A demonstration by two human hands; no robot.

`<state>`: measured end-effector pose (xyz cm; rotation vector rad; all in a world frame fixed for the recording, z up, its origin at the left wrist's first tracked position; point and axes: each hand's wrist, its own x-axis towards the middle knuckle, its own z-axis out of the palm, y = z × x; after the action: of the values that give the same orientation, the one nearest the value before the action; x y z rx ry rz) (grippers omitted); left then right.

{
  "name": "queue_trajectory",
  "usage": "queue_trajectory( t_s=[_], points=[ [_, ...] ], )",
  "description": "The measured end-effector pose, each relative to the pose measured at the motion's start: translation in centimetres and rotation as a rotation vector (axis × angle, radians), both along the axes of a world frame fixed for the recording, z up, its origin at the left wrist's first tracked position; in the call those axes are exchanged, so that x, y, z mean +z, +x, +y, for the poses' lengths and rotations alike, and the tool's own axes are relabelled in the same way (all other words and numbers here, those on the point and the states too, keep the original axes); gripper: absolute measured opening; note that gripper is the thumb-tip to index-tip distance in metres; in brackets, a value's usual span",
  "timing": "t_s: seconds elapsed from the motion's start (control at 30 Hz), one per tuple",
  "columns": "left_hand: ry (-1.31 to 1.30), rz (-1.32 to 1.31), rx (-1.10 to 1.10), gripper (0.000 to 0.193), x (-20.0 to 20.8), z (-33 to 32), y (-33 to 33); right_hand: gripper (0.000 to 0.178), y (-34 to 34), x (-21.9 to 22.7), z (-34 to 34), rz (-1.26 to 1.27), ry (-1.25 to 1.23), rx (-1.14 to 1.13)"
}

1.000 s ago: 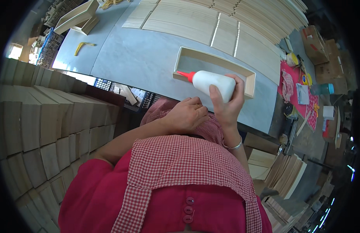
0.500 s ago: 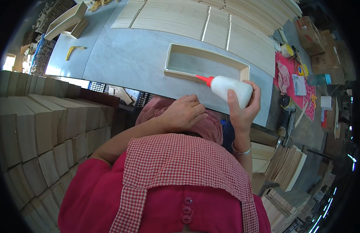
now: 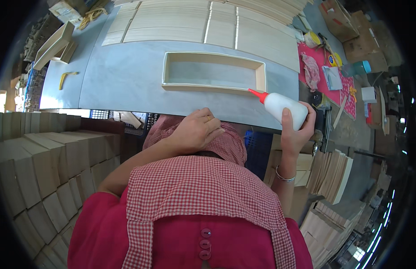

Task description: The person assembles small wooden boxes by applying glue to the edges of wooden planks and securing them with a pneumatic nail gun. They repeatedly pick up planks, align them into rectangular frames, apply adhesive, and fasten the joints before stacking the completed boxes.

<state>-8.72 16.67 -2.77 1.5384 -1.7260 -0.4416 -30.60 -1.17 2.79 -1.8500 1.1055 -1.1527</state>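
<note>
My right hand is wrapped round a white squeeze bottle with a red pointed nozzle. The bottle is tilted, its tip at the near rim of a rectangular wooden frame, close to the right corner. White glue lines the frame's upper edges. Through the frame the tabletop shows. My left hand rests over my lap on the checked apron, fingers loosely curled and pressed together, a ring on one finger. Nothing shows in it; its palm is hidden.
Pale wooden boards cover the far side of the grey table. Two wooden frames and a yellow strip lie at the left. Wood blocks are stacked left. Tubs, a cloth and cartons stand right.
The bottle's tip has moved right along the frame's near rim toward its right corner. My view has shifted, so the table scene appears further left. My left hand stays at my lap.
</note>
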Motion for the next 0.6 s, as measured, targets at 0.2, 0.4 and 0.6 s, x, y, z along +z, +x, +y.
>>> queue_trajectory(
  t_s=[0.2,0.4,0.6],
  points=[
    [-0.013,-0.017,-0.008,0.017,-0.2,-0.3,-0.3,0.048,-2.4,0.0,-1.1,0.019,-0.029,-0.087],
    [-0.014,-0.013,-0.027,0.018,-0.2,-0.7,-0.5,0.047,-3.4,-0.4,-1.5,-0.041,0.018,-0.135],
    [-0.097,-0.084,-0.049,0.02,0.4,-1.6,0.4,0.05,-2.3,-2.8,-6.8,-0.257,-0.056,-0.231]
  ],
)
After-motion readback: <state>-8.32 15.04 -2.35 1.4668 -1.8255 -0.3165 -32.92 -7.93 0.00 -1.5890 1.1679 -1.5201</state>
